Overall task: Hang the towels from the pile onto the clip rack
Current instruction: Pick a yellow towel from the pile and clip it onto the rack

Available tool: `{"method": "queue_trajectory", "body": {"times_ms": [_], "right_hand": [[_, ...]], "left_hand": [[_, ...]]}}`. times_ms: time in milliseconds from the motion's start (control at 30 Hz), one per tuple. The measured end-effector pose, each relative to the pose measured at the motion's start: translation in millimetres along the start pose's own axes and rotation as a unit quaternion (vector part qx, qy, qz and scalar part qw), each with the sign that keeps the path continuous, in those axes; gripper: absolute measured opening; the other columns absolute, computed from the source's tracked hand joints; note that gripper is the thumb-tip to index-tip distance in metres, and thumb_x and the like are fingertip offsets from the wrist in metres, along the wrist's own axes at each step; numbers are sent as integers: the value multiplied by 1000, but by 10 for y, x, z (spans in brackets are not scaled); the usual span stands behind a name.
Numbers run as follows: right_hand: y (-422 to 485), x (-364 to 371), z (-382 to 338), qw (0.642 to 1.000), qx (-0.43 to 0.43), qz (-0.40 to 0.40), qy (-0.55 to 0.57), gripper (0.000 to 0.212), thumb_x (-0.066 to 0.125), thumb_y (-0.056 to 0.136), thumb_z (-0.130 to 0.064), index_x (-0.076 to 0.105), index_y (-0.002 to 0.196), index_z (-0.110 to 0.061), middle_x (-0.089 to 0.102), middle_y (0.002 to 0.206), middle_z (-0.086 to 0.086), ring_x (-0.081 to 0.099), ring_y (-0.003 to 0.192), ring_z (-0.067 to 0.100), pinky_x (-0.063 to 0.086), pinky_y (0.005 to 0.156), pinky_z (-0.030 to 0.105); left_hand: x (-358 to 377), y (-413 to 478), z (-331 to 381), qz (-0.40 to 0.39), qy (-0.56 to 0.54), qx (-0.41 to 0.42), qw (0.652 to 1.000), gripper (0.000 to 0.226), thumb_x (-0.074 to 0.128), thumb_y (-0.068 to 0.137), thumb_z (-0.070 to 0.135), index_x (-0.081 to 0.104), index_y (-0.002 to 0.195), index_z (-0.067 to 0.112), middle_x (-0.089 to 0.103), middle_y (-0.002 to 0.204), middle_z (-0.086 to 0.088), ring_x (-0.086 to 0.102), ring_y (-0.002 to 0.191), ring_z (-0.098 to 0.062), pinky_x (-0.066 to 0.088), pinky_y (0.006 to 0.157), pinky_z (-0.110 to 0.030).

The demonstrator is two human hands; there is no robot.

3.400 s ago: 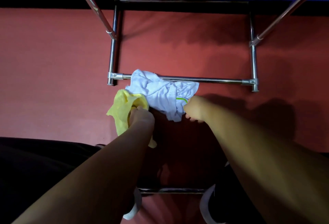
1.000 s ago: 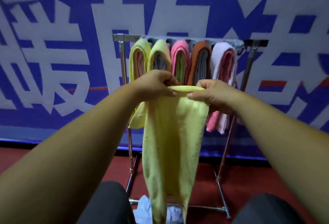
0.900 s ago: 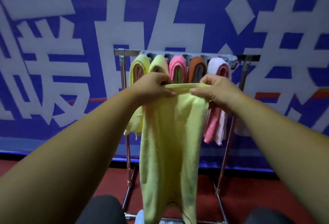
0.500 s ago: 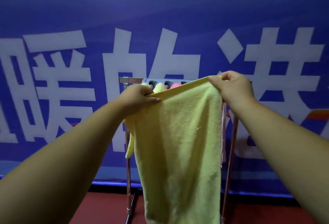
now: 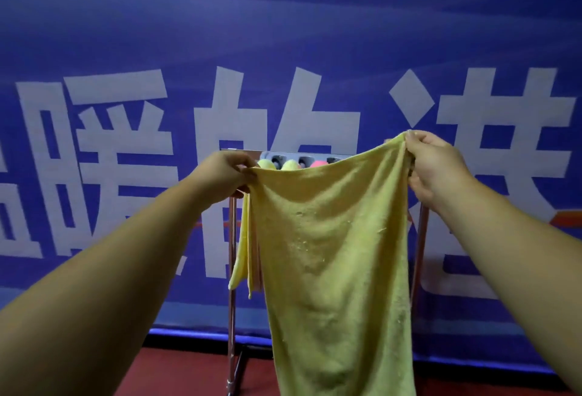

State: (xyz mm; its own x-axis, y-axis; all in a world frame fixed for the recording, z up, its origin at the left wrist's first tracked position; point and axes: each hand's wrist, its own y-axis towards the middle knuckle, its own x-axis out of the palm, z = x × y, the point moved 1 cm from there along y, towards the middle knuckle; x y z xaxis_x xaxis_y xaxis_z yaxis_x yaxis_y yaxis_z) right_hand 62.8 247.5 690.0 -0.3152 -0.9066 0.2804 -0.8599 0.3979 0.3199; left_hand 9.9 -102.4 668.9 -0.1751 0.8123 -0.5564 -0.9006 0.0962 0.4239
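A yellow towel (image 5: 337,257) hangs spread wide in front of me. My left hand (image 5: 225,173) pinches its top left corner. My right hand (image 5: 433,164) grips the top right corner, held a little higher. Behind the towel stands the metal clip rack (image 5: 248,153); only its top bar with grey clips and its left post show. The tops of two yellow towels (image 5: 267,163) and a pink towel (image 5: 321,163) hung on the rack peek over the cloth edge. The pile of towels is out of view.
A large blue banner (image 5: 283,49) with white characters fills the wall behind the rack. Red floor (image 5: 176,373) shows at the bottom, with the rack's left leg (image 5: 231,317) standing on it.
Both hands have drawn apart and spread the yellow towel wider, the right hand moving right. The view has tilted upward, so the floor pile and most hung towels are hidden.
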Motion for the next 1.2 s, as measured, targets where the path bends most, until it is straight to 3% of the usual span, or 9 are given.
{"method": "queue_trajectory", "body": {"times_ms": [100, 200, 367, 500, 667, 833, 933, 1033, 1200], "right_hand": [[-99, -7, -71, 977, 51, -163, 127, 14, 58, 110, -27, 70, 104, -24, 60, 72, -3, 58, 62, 11, 57, 59, 28], [-223, 60, -90, 953, 77, -263, 130, 15, 55, 109, -21, 69, 105, -22, 50, 70, 0, 50, 51, 10, 54, 48, 25], [-381, 422, -21, 940, 78, -327, 59, 13, 68, 96, -28, 77, 100, -20, 73, 105, 15, 72, 87, 24, 61, 82, 44], [-399, 643, 113, 927, 78, -366, 26, 15, 73, 96, -34, 80, 104, -23, 70, 119, 13, 57, 95, 24, 49, 83, 39], [-433, 743, 168, 933, 62, -354, 24, 23, 65, 102, -28, 73, 118, -13, 76, 99, 7, 67, 87, 19, 53, 85, 36], [-444, 859, 140, 946, 44, -317, 48, 24, 66, 102, -13, 72, 121, 0, 76, 107, 15, 72, 95, 23, 62, 86, 36], [-400, 910, 97, 959, 23, -278, 44, 17, 69, 99, -10, 74, 115, -4, 77, 104, 15, 75, 91, 23, 64, 76, 33], [-341, 937, 55, 971, -13, -239, 19, 14, 74, 97, -13, 78, 110, -9, 77, 98, 11, 73, 85, 21, 62, 73, 32], [-185, 842, 53, 981, -105, -137, -91, 11, 80, 94, -29, 84, 102, -23, 77, 92, -3, 69, 81, 13, 55, 65, 30]], "left_hand": [[-44, -58, 172, -27, -99, 48, 994, 17, 63, 103, 5, 77, 104, 14, 77, 99, -9, 75, 97, -29, 65, 80, -33], [-18, -83, 369, -72, -148, 101, 981, 21, 60, 102, 1, 77, 97, 12, 75, 102, -12, 73, 97, -30, 62, 90, -41], [173, -137, 752, -143, -151, 145, 967, 7, 73, 94, 3, 76, 95, 9, 70, 98, -18, 67, 90, -26, 61, 87, -38], [243, -117, 899, -148, -139, 153, 967, 12, 73, 94, 0, 76, 91, 11, 70, 92, -9, 66, 85, -21, 58, 78, -28], [198, -98, 881, -147, -115, 144, 972, 18, 67, 95, -5, 71, 87, 10, 67, 77, 2, 62, 67, -4, 52, 66, -18], [154, -78, 771, -160, -202, 101, 961, 10, 68, 98, 1, 68, 106, 7, 68, 94, -9, 67, 85, -22, 59, 78, -31], [160, -79, 654, -193, -246, 33, 949, 29, 64, 105, 26, 65, 125, 6, 70, 111, -13, 69, 101, -25, 61, 86, -35], [186, -76, 532, -266, -196, 8, 944, 56, 61, 100, 57, 65, 134, 13, 71, 129, -13, 70, 120, -31, 58, 103, -48], [142, -59, 422, -249, -140, 4, 958, 45, 83, 90, 28, 67, 130, 15, 70, 127, -11, 72, 116, -30, 61, 99, -47]]}}
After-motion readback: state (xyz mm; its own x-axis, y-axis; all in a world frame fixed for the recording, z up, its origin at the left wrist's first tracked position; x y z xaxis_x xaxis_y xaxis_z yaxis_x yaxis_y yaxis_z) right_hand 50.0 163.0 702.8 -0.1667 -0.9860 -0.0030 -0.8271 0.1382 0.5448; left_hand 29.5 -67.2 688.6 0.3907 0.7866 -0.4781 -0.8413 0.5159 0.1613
